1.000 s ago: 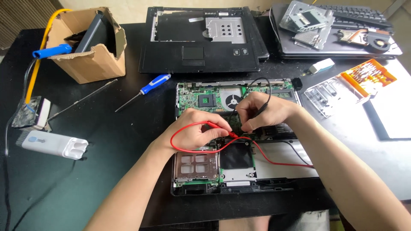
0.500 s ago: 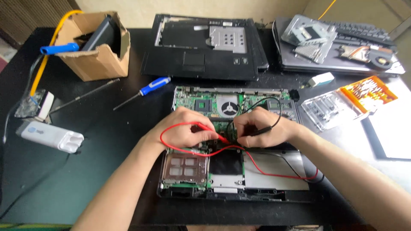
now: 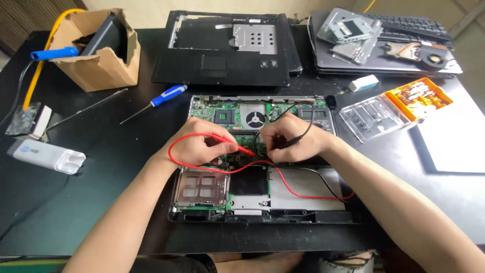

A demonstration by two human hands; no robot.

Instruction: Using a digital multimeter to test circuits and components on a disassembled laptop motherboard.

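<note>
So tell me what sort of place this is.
Probably a home or small-shop electronics repair bench: an opened laptop base with its green circuit board bared, a blue-handled screwdriver on the black table, and stripped laptop parts piled at the back.

1. Left hand (image 3: 194, 144): bare, no glove, ring or watch showing.
2. Right hand (image 3: 293, 139): bare as well, wrist uncovered.
3. Behind both hands, forearms run bare, no sleeves down to the frame's bottom edge.

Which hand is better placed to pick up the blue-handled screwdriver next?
Left, probably: the left hand lies nearer the blue-handled screwdriver, though it grips the red probe; the right hand holds the black probe.
</note>
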